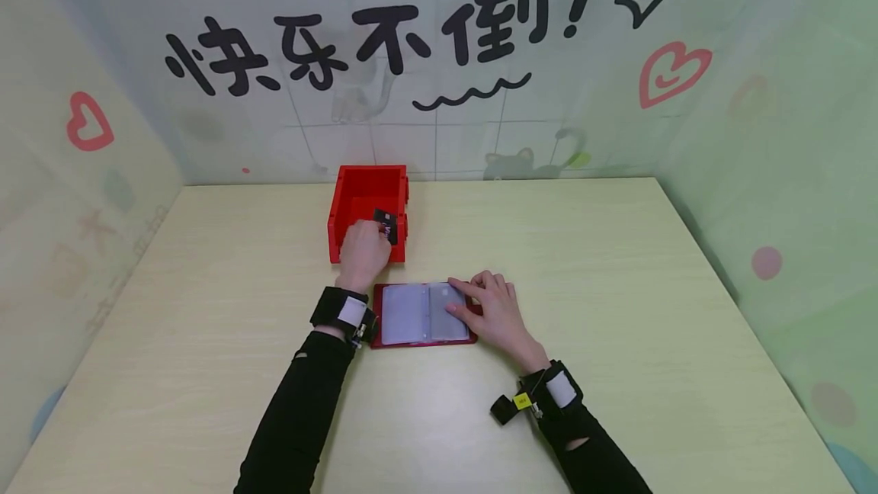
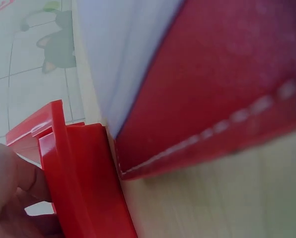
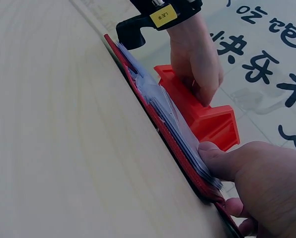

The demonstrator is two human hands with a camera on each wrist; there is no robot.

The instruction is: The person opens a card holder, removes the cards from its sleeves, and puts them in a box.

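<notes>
My left hand (image 1: 366, 250) reaches into the front of a red plastic bin (image 1: 366, 171), its fingers curled. A black card (image 1: 386, 226) with pale print stands tilted at its fingertips, which pinch it. Nearer to me, a red card holder (image 1: 376, 334) lies spread, showing clear plastic sleeves (image 1: 405, 315). My right hand (image 1: 499, 312) grips the holder's right edge. In the right wrist view, the thumb (image 3: 215, 161) presses on the stacked sleeves, with other fingers by the cover's edge. The left wrist view shows the holder's stitched red cover (image 2: 212, 94) close up, beside the bin (image 2: 83, 183).
A pale wooden table (image 1: 617, 288) carries the bin and holder. Printed cloth walls (image 1: 439, 120) stand at the back and both sides. Each wrist wears a black strap (image 1: 343, 309) with a small camera; the left one is close to the holder's left edge.
</notes>
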